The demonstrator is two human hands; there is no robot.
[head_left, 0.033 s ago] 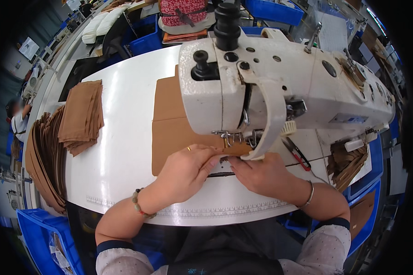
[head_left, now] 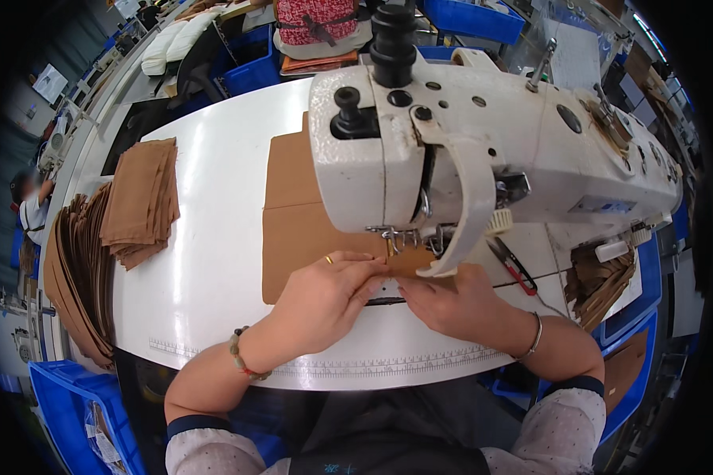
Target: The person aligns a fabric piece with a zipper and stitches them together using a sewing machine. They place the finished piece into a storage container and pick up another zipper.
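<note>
A piece of brown fabric (head_left: 293, 253) lies flat under the head of a white sewing machine (head_left: 356, 186), its near edge by the presser foot. My left hand (head_left: 325, 297) pinches that edge just left of the needle area, fingers closed and thumb underneath. On the other side, my right hand (head_left: 451, 305) grips the same edge, its fingertips close to the left ones. The white curved guard (head_left: 471, 198) of the machine hides part of the right fingers and the fabric there. The needle itself cannot be made out.
Stacked brown fabric pieces (head_left: 140, 198) lie at the left, beside a larger fanned pile (head_left: 79, 269). Red-handled thread snips (head_left: 515, 269) rest right of the machine head. More brown pieces (head_left: 598, 285) lie farther right. A ruler strip (head_left: 333, 369) runs along the table's front. Blue bins (head_left: 79, 404) stand below.
The fabric's near edge, lifted and bunched between my fingertips before, now lies flatter. Both hands have shifted only slightly.
</note>
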